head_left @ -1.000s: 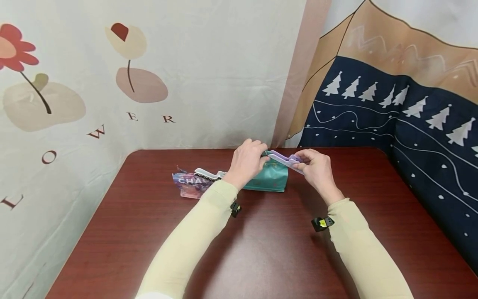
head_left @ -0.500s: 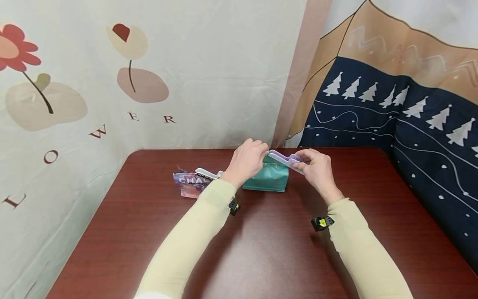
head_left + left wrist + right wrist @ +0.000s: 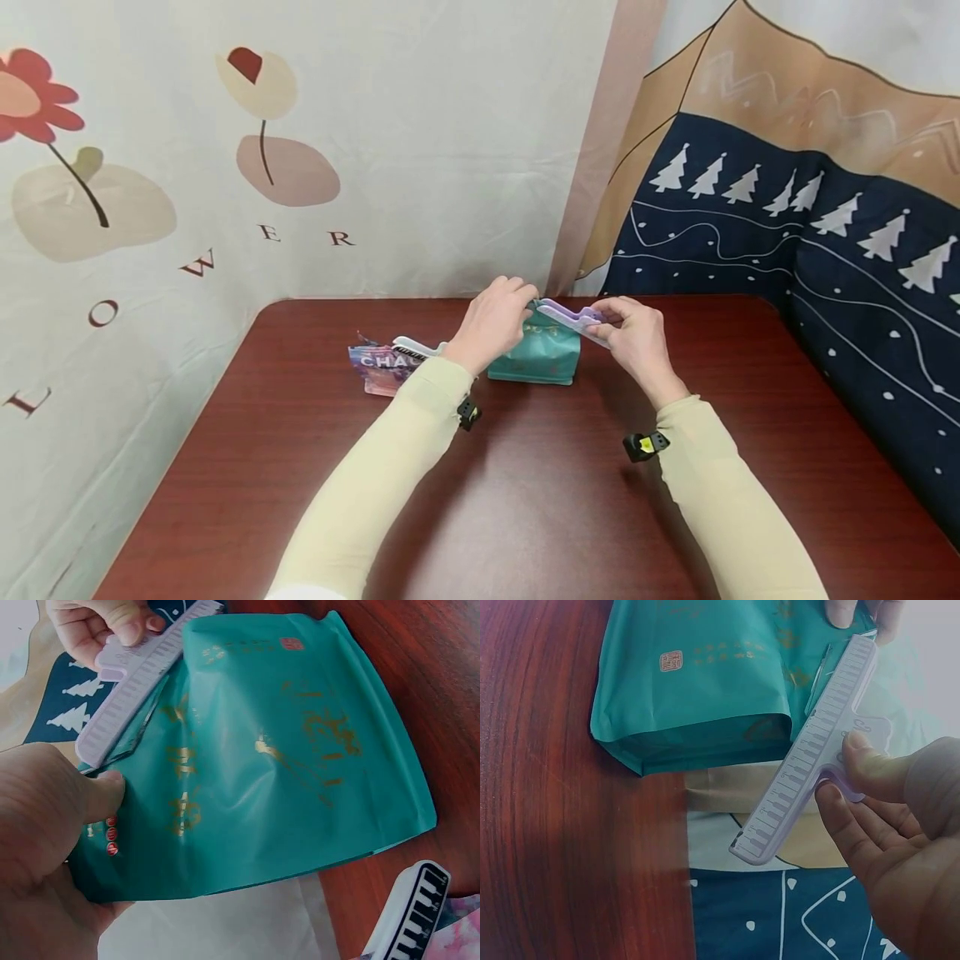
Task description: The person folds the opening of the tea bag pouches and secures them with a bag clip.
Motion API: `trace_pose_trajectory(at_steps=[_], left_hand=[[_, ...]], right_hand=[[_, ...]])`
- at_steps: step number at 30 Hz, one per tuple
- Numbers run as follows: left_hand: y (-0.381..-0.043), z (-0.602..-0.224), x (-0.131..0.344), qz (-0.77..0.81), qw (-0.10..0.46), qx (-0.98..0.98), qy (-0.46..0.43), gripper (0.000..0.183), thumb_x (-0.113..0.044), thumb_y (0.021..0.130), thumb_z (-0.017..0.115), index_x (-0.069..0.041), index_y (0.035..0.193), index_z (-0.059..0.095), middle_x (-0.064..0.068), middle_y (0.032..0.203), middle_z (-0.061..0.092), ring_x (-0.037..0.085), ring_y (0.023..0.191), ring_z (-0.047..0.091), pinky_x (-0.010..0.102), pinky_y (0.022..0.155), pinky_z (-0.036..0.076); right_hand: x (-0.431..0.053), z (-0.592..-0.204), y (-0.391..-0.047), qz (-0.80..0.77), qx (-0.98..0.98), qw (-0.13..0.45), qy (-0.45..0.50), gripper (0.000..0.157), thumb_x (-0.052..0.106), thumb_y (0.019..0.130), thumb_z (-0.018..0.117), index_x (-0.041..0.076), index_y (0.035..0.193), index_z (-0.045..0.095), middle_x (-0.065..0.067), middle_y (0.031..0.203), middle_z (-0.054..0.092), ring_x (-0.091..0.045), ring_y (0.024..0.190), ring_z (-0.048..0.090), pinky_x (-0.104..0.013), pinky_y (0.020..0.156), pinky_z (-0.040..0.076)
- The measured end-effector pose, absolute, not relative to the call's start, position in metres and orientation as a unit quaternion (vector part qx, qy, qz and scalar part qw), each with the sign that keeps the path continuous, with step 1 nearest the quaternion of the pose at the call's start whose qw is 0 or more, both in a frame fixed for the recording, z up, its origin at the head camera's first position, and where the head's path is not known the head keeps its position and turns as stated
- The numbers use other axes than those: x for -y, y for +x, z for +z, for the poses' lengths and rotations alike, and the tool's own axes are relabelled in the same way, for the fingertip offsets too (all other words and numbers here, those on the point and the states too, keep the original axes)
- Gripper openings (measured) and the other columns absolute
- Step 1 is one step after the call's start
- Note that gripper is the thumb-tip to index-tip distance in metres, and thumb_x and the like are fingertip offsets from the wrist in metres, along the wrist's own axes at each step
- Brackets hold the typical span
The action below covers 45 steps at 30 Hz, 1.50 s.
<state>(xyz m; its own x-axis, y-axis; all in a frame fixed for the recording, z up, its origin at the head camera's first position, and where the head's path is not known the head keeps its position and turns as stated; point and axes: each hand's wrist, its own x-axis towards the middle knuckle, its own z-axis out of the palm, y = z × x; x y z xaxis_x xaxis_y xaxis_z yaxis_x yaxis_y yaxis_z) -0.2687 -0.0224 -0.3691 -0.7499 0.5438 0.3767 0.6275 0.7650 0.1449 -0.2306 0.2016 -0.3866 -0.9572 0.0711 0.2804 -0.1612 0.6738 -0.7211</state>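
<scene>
A teal bag (image 3: 536, 354) with gold print stands near the table's far edge. At its top left, my left hand (image 3: 491, 327) pinches the bag's top edge, the thumb (image 3: 105, 796) lying on the near face. A pale purple clip (image 3: 810, 750) with a piano-key pattern is pinched at its handle between thumb and fingers of my right hand (image 3: 636, 342). The clip's long bar slants along the bag's top edge, its far end close to the left fingertips. Whether its jaws enclose the edge, I cannot tell.
Left of the teal bag stands a smaller pink and purple bag (image 3: 382, 379) with a white piano-key clip (image 3: 414, 347) at its top, partly hidden by the left arm. Printed cloth (image 3: 450, 167) hangs behind the dark red wooden table (image 3: 562, 517).
Both hands stay nearly in place at the teal bag. The purple clip has shifted only slightly at the bag's top, and the left hand has moved a little.
</scene>
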Motion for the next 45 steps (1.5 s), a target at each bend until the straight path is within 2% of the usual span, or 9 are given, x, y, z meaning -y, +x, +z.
trace_pose_trajectory(at_steps=[12,21,27,35,45], left_hand=[[-0.269,-0.3725,0.0232,-0.142,0.154,0.931,-0.3,0.014,-0.014,0.101,0.067,-0.008,0.113,0.07,0.004,0.104,0.068,0.022,0.091,0.054,0.03,0.08,0.051],[-0.2707,-0.3704,0.0284,-0.197,0.16,0.916,-0.311,0.015,-0.01,0.098,0.071,-0.009,0.113,0.069,0.004,0.107,0.065,0.022,0.102,0.059,0.035,0.089,0.054],[-0.2721,-0.3698,0.0307,-0.214,0.191,0.908,-0.305,0.013,-0.009,0.096,0.073,-0.009,0.108,0.071,0.005,0.105,0.064,0.024,0.1,0.059,0.037,0.088,0.053],[-0.2694,-0.3715,0.0305,-0.255,0.152,0.923,-0.246,0.014,-0.017,0.098,0.073,-0.01,0.111,0.07,0.006,0.103,0.069,0.024,0.095,0.068,0.04,0.083,0.056],[-0.2691,-0.3741,0.0291,-0.253,0.162,0.923,-0.241,0.018,-0.019,0.099,0.072,-0.009,0.114,0.07,0.007,0.102,0.068,0.026,0.093,0.069,0.042,0.082,0.056]], right_hand=[[-0.1956,-0.3861,-0.2294,0.41,0.897,0.159,0.03,0.024,0.003,0.089,0.08,0.001,0.112,0.078,-0.021,0.112,0.074,-0.038,0.094,0.07,-0.052,0.087,0.059],[-0.193,-0.3845,-0.2306,0.41,0.897,0.162,0.033,0.025,0.004,0.089,0.08,0.001,0.113,0.077,-0.021,0.111,0.074,-0.037,0.093,0.07,-0.052,0.086,0.059],[-0.1935,-0.3843,-0.2308,0.411,0.897,0.161,0.033,0.025,0.004,0.089,0.08,0.001,0.114,0.077,-0.021,0.111,0.074,-0.037,0.094,0.07,-0.052,0.087,0.059],[-0.1929,-0.3845,-0.2299,0.415,0.895,0.161,0.026,0.026,0.004,0.089,0.08,0.001,0.115,0.077,-0.021,0.113,0.073,-0.037,0.096,0.07,-0.052,0.088,0.059],[-0.1922,-0.3861,-0.2297,0.424,0.889,0.171,0.024,0.027,0.004,0.088,0.081,0.001,0.114,0.077,-0.021,0.113,0.074,-0.037,0.096,0.07,-0.053,0.088,0.058]])
